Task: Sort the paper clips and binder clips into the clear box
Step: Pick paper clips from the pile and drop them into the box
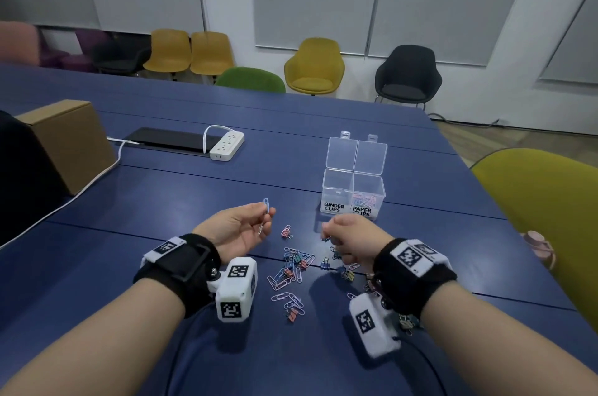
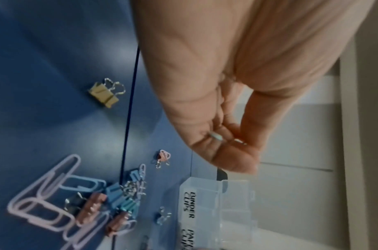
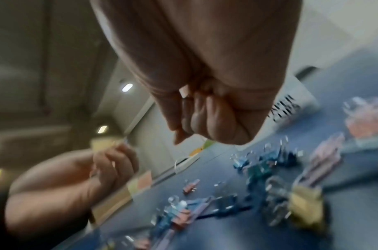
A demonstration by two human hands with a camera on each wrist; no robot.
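Paper clips and small binder clips in pink, blue, lilac and yellow (image 1: 293, 279) lie scattered on the dark blue table (image 1: 404, 143), in a loose heap between the person's two wrists and nearest the camera. A yellow binder clip (image 2: 105, 94) sits a little apart from the heap in the left wrist view.

Just beyond the heap, the left hand (image 1: 238, 230) is raised palm-inward, its thumb and fingertips pinching a light blue wire paper clip (image 1: 266, 204) that stands upright above the fingers. The right hand (image 1: 351, 242) hovers over the far right edge of the heap with its fingers curled into a loose fist; something small and blue shows at its fingertips in the head view, but whether it is held cannot be told. A single pink binder clip (image 1: 286, 231) lies on the table between the two hands.

Farther back and to the right stands the clear plastic two-compartment box (image 1: 353, 198) with both lids open and upright. Its left compartment, labelled BINDER CLIPS, looks bare; the right, labelled PAPER CLIPS, holds pink and blue paper clips.

Beyond, at left, a white power strip (image 1: 226, 145) rests beside a brown cardboard box (image 1: 69, 143).
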